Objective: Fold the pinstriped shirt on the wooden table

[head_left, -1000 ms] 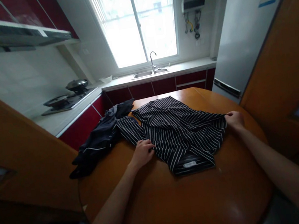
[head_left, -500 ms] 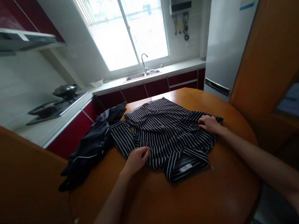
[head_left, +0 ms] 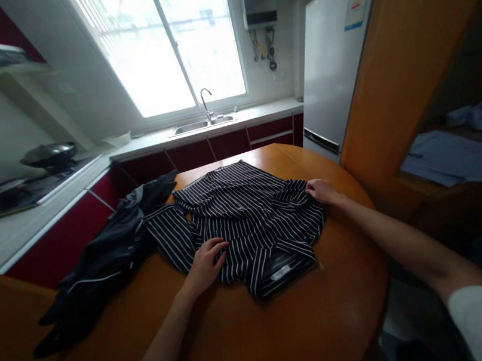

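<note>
A black shirt with white stripes [head_left: 246, 216] lies spread on the round wooden table [head_left: 287, 336], its collar and pale label towards me. My left hand [head_left: 206, 264] rests at the shirt's left shoulder, fingers a little apart and touching the cloth. At the right side, my right hand [head_left: 321, 191] pinches the edge of the striped sleeve, which lies bunched inward over the shirt's body. The other sleeve [head_left: 171, 236] sticks out to the left.
A dark garment with white piping [head_left: 103, 258] lies along the table's left side, partly over its edge. Beyond are a stove with a covered wok [head_left: 48, 156], a sink [head_left: 201, 125] and a fridge [head_left: 335, 58]. A wooden shelf with papers [head_left: 455, 157] stands at right.
The view has swung to the right. The right sleeve, which stuck out past my right hand, is now folded inward over the shirt. My left hand's fingers have spread a little.
</note>
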Demonstrator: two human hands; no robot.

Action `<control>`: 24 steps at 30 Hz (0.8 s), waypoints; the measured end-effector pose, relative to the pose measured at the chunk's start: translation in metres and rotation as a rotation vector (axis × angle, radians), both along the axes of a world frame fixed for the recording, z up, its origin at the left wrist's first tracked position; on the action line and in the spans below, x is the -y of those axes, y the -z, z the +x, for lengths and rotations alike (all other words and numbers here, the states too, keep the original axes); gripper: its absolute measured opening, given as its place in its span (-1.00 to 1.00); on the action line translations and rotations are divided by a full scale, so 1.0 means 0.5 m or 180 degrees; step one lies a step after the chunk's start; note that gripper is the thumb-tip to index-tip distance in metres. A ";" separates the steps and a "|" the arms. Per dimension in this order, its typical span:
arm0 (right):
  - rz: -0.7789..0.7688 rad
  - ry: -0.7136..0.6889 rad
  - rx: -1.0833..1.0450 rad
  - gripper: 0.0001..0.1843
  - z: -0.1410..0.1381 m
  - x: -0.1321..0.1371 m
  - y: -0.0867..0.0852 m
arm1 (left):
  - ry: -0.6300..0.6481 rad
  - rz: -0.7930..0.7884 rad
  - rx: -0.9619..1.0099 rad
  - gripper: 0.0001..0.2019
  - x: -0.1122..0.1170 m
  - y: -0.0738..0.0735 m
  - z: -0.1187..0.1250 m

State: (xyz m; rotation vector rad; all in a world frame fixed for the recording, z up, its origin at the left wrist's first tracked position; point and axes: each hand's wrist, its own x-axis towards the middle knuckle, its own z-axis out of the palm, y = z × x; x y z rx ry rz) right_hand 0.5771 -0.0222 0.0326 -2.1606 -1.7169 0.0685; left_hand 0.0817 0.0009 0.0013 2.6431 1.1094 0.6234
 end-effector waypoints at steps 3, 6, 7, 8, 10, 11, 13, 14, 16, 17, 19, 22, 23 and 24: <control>0.0245 0.0749 -0.0135 -0.75 0.071 -0.022 -0.050 | 0.0015 0.0023 -0.0015 -0.68 0.000 -0.001 -0.001; 0.0515 0.1389 -0.0204 -0.59 0.128 -0.028 -0.087 | 0.0032 0.0055 0.0014 -0.68 0.004 -0.005 0.001; 0.0616 0.1507 -0.0201 -0.55 0.133 -0.026 -0.091 | 0.0039 0.0065 0.0026 -0.68 0.005 -0.006 0.003; 0.0718 0.1572 -0.0186 -0.53 0.131 -0.022 -0.088 | 0.0053 0.0076 0.0036 -0.69 0.006 -0.007 0.004; 0.0914 0.1339 -0.0157 -0.56 0.104 -0.007 -0.067 | 0.0082 0.0110 0.0044 -0.70 0.007 -0.007 0.006; 0.0981 0.1021 -0.0161 -0.61 0.083 0.004 -0.049 | 0.0092 0.0133 0.0028 -0.70 0.006 -0.008 0.006; 0.0989 0.0104 -0.0169 -0.72 0.037 0.032 -0.006 | 0.0045 0.0185 -0.0043 -0.71 0.002 -0.011 0.001; 0.0916 -0.0345 -0.0142 -0.75 0.016 0.049 0.015 | -0.0036 0.0217 -0.0091 -0.71 0.000 -0.014 -0.004; 0.0691 -0.0951 0.0006 -0.77 -0.013 0.083 0.052 | -0.0287 0.0280 -0.0185 -0.72 -0.005 -0.020 -0.019; 0.0598 -0.1107 0.0084 -0.78 -0.020 0.098 0.065 | -0.0431 0.0298 -0.0236 -0.72 -0.007 -0.023 -0.027; 0.0495 -0.1241 0.0183 -0.81 -0.024 0.123 0.079 | -0.0664 0.0298 -0.0388 -0.70 -0.008 -0.026 -0.041; 0.0416 -0.1303 0.0240 -0.83 -0.019 0.148 0.073 | -0.0753 0.0208 -0.0707 -0.62 -0.004 -0.026 -0.049; 0.0371 -0.1336 0.0268 -0.83 -0.018 0.155 0.067 | -0.0734 0.0162 -0.0786 -0.58 -0.002 -0.025 -0.049; 0.0318 -0.1378 0.0306 -0.84 -0.019 0.163 0.060 | -0.0707 0.0110 -0.0839 -0.53 0.001 -0.024 -0.046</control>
